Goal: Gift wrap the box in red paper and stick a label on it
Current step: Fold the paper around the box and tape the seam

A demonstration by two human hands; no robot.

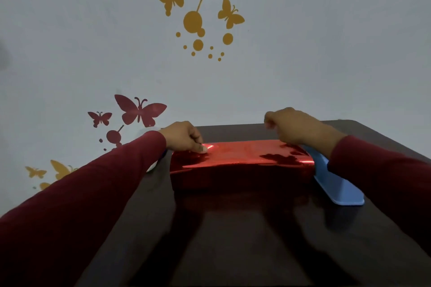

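Observation:
A long box covered in shiny red paper [240,165] lies across the dark table [233,240]. My left hand [184,136] sits on the box's top left corner, fingers curled, thumb and fingertips pinching the paper there. My right hand [296,127] is over the top right end near the far edge. Its fingers curl down onto the paper's far edge, and the fingertips are hidden. Both arms wear dark red sleeves. No label is in view.
A flat blue plastic piece [335,186] lies against the box's right end, partly under my right forearm. A white round object [152,166] peeks out behind my left sleeve at the table's left edge. Just behind the table is a wall with butterfly stickers.

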